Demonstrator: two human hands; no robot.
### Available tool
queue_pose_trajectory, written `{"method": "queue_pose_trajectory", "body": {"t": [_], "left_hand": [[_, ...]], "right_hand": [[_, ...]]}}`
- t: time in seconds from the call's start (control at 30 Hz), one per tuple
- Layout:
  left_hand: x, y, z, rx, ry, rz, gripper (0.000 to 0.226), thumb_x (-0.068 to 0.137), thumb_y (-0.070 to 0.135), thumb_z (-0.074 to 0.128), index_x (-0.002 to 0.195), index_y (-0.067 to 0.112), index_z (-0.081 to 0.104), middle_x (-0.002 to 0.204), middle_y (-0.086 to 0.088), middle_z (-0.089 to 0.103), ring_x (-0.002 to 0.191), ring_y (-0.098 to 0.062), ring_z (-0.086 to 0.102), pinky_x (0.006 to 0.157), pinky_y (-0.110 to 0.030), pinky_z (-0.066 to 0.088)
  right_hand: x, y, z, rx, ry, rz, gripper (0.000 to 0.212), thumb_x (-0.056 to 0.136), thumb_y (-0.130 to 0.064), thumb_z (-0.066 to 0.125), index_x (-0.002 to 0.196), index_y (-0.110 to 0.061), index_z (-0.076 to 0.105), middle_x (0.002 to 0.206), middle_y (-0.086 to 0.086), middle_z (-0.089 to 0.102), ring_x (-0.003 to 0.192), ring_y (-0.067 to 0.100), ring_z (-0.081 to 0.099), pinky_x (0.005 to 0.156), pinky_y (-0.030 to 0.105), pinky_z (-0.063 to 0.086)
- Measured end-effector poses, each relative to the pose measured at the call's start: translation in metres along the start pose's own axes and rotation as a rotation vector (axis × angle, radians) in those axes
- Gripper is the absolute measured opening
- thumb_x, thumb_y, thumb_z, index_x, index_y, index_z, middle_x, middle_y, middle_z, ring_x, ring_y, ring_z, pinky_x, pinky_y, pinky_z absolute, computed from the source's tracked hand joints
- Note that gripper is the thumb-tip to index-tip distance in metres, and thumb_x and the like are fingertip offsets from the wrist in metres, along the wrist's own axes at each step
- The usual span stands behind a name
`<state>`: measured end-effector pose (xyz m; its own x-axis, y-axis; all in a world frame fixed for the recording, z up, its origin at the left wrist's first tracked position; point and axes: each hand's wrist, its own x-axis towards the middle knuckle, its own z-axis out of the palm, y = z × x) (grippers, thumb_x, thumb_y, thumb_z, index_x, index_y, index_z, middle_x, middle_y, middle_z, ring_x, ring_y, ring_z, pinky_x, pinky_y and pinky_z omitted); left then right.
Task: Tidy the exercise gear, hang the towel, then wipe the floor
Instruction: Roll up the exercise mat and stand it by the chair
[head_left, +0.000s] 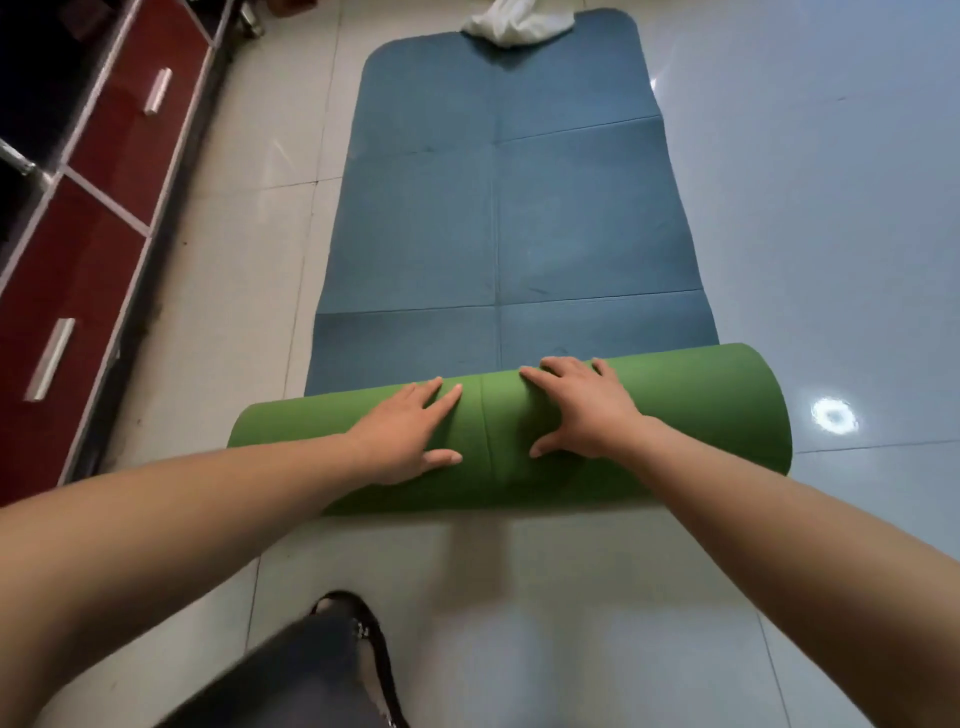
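- A low dark-red cabinet (104, 171) with white-edged drawer fronts and silver bar handles (157, 91) stood along the left edge, on the pale glossy tiled floor (831, 208).
- A knee in dark grey fabric (311, 670) showed at the bottom, left of centre, blurred.
- The left hand (410, 436) lay palm-down on the green roll (701, 410), fingers straight and close together and thumb spread towards the near side; it clasped nothing and only pressed on the surface.
- The foam exercise mat (498, 218), blue on its upper face and green beneath, lay lengthwise on the floor in the middle. Its near end was wound into that thick roll, lying crosswise; the rest lay flat, marked by crease lines.
- A crumpled white towel (517, 21) rested on the mat's far end, partly cut off by the top edge.
- The right hand (582, 410) pressed on the roll just beside the left one, the two apart, fingers spread and reaching over the crest, thumb out; it gripped nothing either.
- A round glare of light (834, 415) shone on the tiles near the roll's right end.
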<state>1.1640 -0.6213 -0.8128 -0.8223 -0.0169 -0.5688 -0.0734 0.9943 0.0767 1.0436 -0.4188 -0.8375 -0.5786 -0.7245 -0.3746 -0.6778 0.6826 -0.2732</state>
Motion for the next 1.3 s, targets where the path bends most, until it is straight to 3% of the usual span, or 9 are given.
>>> {"method": "queue_pose_trajectory", "body": {"t": [0.3, 0.43, 0.53, 0.67, 0.8, 0.9, 1.07, 1.23, 1.3], "left_hand": [[0.047, -0.041, 0.005, -0.107, 0.06, 0.124, 0.104, 0.07, 0.073, 0.055, 0.147, 0.035, -0.004, 0.158, -0.001, 0.001, 0.145, -0.023, 0.003, 0.116, -0.046, 0.007], [0.074, -0.06, -0.001, -0.162, 0.045, 0.172, 0.105, 0.066, 0.079, 0.052, 0.147, 0.037, -0.001, 0.157, 0.002, 0.009, 0.144, -0.019, 0.01, 0.116, -0.044, 0.012], [0.092, -0.072, -0.011, -0.241, 0.031, 0.205, 0.111, 0.053, 0.088, 0.04, 0.147, 0.039, 0.008, 0.155, 0.005, 0.019, 0.141, -0.016, 0.02, 0.113, -0.037, 0.02], [0.101, -0.078, -0.024, -0.445, 0.158, 0.187, 0.078, 0.072, 0.065, 0.061, 0.14, 0.034, 0.038, 0.145, 0.01, 0.038, 0.131, -0.01, 0.036, 0.108, -0.026, 0.029], [0.092, -0.077, -0.03, -0.515, 0.301, 0.134, 0.087, 0.069, 0.085, 0.022, 0.132, 0.031, 0.05, 0.137, 0.008, 0.049, 0.125, -0.01, 0.045, 0.102, -0.024, 0.033], [0.079, -0.073, -0.032, -0.364, 0.314, 0.116, 0.103, 0.06, 0.091, 0.008, 0.138, 0.032, 0.042, 0.143, 0.007, 0.043, 0.13, -0.013, 0.04, 0.109, -0.034, 0.028], [0.078, -0.066, -0.024, -0.144, 0.341, 0.114, 0.11, 0.05, 0.09, 0.041, 0.143, 0.031, 0.031, 0.147, 0.002, 0.039, 0.134, -0.021, 0.037, 0.109, -0.051, 0.028], [0.09, -0.067, -0.054, -0.132, 0.197, 0.07, 0.104, 0.062, 0.076, 0.057, 0.147, 0.034, 0.014, 0.153, 0.009, 0.023, 0.14, -0.012, 0.022, 0.115, -0.041, 0.021], [0.099, -0.072, -0.069, -0.134, 0.217, 0.095, 0.096, 0.067, 0.071, 0.061, 0.146, 0.032, 0.023, 0.148, 0.01, 0.032, 0.135, -0.012, 0.031, 0.11, -0.036, 0.028]], "right_hand": [[0.029, -0.001, -0.028, -0.033, -0.043, 0.075, 0.086, 0.074, -0.063, 0.062, 0.145, -0.027, 0.027, 0.152, 0.002, 0.026, 0.139, 0.02, 0.024, 0.114, 0.035, 0.021], [0.022, -0.011, -0.011, -0.141, -0.059, -0.048, 0.099, 0.073, -0.07, 0.054, 0.149, -0.02, 0.016, 0.158, 0.006, 0.01, 0.145, 0.025, 0.01, 0.115, 0.049, 0.009], [0.034, -0.003, -0.013, -0.217, -0.145, -0.106, 0.116, 0.064, -0.075, 0.059, 0.15, -0.019, 0.005, 0.158, 0.007, 0.001, 0.146, 0.027, 0.002, 0.114, 0.051, 0.006], [0.071, 0.01, -0.04, -0.19, -0.246, -0.123, 0.115, 0.066, -0.076, 0.058, 0.149, -0.023, 0.0, 0.158, 0.0, -0.001, 0.145, 0.02, 0.002, 0.117, 0.045, 0.011], [0.096, 0.02, -0.059, -0.15, -0.26, -0.167, 0.108, 0.067, -0.075, 0.057, 0.149, -0.025, 0.007, 0.156, -0.003, 0.012, 0.142, 0.017, 0.015, 0.116, 0.038, 0.019], [0.106, 0.022, -0.068, -0.118, -0.293, -0.195, 0.105, 0.069, -0.074, 0.058, 0.149, -0.026, 0.009, 0.155, -0.005, 0.015, 0.141, 0.016, 0.02, 0.115, 0.033, 0.021], [0.112, 0.028, -0.071, -0.013, -0.204, -0.173, 0.097, 0.072, -0.069, 0.058, 0.148, -0.025, 0.016, 0.154, -0.006, 0.019, 0.14, 0.014, 0.022, 0.114, 0.029, 0.022], [0.091, 0.027, -0.058, -0.037, 0.01, -0.193, 0.094, 0.069, -0.08, 0.03, 0.144, -0.023, 0.029, 0.152, 0.0, 0.028, 0.139, 0.021, 0.028, 0.115, 0.043, 0.022], [0.086, 0.028, -0.055, -0.128, 0.036, -0.238, 0.1, 0.068, -0.08, 0.041, 0.147, -0.021, 0.023, 0.155, 0.004, 0.022, 0.142, 0.027, 0.022, 0.113, 0.052, 0.018]]}}
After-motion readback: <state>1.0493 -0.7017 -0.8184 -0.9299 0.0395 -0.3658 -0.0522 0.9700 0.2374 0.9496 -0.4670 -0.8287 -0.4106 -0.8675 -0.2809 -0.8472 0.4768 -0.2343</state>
